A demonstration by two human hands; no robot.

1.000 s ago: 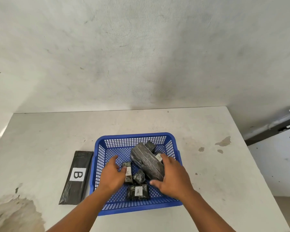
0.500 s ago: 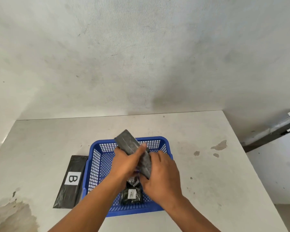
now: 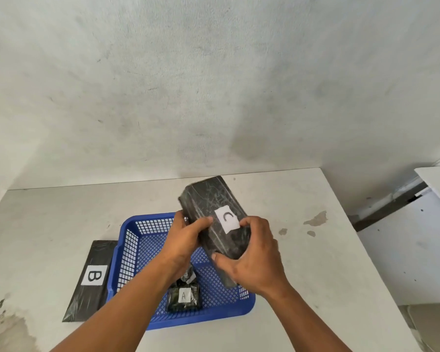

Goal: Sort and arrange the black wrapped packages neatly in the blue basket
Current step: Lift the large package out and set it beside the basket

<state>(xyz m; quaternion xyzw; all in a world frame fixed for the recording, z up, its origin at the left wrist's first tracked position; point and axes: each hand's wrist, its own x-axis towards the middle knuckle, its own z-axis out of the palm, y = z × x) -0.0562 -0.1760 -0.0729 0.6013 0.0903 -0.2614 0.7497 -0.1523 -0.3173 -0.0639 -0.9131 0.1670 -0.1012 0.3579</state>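
Both hands' fingers grip C pkg point(image 3: 215, 219) above blue basket point(image 3: 127, 250); A pkg point(image 3: 184, 298) inside.

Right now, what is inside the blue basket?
In the blue basket lies a small package labelled A, with another black wrapped bundle behind it. The left forearm and the lifted package C cover whatever else is inside.

The basket point(image 3: 127, 252) in the lower middle is bright blue with a grid of little holes. The big package point(image 3: 214, 199) above it is shiny black with a white label marked C in black. A small black package point(image 3: 173, 301) inside has a white A label. At lower left, a flat black package point(image 3: 97, 252) has a white B label. The table point(image 3: 315, 262) is pale grey with brownish stains.
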